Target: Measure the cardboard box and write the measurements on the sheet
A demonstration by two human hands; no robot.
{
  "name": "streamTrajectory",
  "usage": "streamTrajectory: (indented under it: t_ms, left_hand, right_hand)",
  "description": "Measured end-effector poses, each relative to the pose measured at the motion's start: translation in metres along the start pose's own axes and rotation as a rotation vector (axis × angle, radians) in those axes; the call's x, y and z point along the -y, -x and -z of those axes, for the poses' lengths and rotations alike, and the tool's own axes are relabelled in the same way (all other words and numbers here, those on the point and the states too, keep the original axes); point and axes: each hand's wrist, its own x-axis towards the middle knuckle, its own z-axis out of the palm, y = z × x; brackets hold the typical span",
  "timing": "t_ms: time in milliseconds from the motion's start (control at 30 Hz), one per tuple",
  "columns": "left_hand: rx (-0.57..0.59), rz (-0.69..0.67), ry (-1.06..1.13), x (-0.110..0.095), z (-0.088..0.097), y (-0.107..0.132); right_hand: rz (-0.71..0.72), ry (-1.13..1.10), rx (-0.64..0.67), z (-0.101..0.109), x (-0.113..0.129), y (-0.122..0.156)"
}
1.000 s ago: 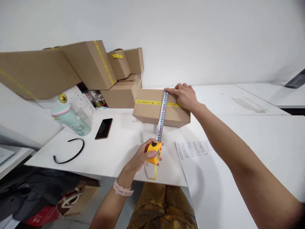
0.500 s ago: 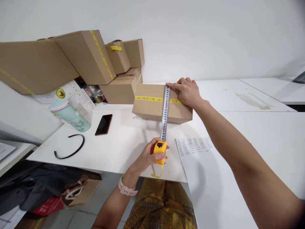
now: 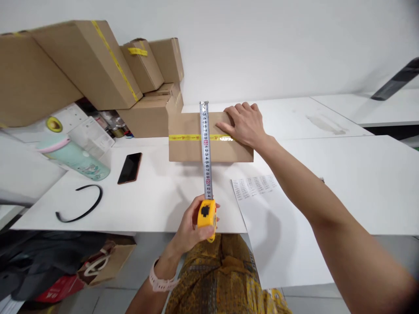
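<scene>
A flat cardboard box (image 3: 188,150) with a yellow tape strip lies on the white table (image 3: 157,200). My right hand (image 3: 244,124) rests flat on the box's right part, fingers stretched out. My left hand (image 3: 193,226) is closed round a yellow tape measure (image 3: 207,213) at the table's near edge. Its blade (image 3: 205,148) runs straight away from me across the box top, and the hook end stands free past the box's far edge, left of my right fingers.
Several cardboard boxes (image 3: 88,65) are stacked at the back left. A mint bottle (image 3: 73,157), a black phone (image 3: 130,168) and a black curved band (image 3: 80,209) lie on the left. A printed sheet (image 3: 271,226) lies on the right. Bags (image 3: 98,266) sit on the floor.
My right hand let go of the blade's end and now lies flat on the box. The blade has shifted left of that hand. The view has swung, and the box sits squarer to me.
</scene>
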Motion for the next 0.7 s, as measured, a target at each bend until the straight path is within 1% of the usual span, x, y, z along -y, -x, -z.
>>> streamTrajectory:
  t_ms: [100, 167, 267, 333, 367, 433, 500, 567, 633, 700]
  left_hand:
    - [0.021, 0.043, -0.014, 0.010, -0.006, 0.023]
    - [0.029, 0.093, -0.021, 0.018, -0.010, 0.036]
    - [0.043, 0.156, -0.034, 0.026, -0.017, 0.051]
    - [0.054, 0.182, -0.080, 0.027, -0.021, 0.057]
    - [0.061, 0.195, -0.120, 0.027, -0.023, 0.059]
    - [0.091, 0.231, -0.217, 0.026, -0.029, 0.062]
    - [0.136, 0.262, -0.315, 0.024, -0.036, 0.064]
    - [0.190, 0.288, -0.406, 0.024, -0.043, 0.066]
    - [0.237, 0.312, -0.503, 0.026, -0.050, 0.067]
    - [0.252, 0.328, -0.582, 0.028, -0.055, 0.067]
  right_hand:
    - [0.022, 0.004, -0.019, 0.007, 0.010, 0.032]
    - [0.047, -0.002, -0.013, 0.008, 0.017, 0.058]
    - [0.091, -0.040, 0.045, 0.004, 0.024, 0.093]
    - [0.079, -0.127, 0.057, 0.005, 0.024, 0.107]
    - [0.039, -0.201, 0.036, 0.009, 0.023, 0.112]
    - [-0.109, -0.410, -0.031, 0.025, 0.019, 0.119]
    - [-0.289, -0.664, -0.069, 0.049, 0.012, 0.127]
    - [-0.433, -0.880, -0.056, 0.076, 0.005, 0.139]
    - [-0.546, -1.001, -0.070, 0.099, -0.001, 0.157]
    - [-0.642, -1.056, -0.114, 0.114, -0.001, 0.179]
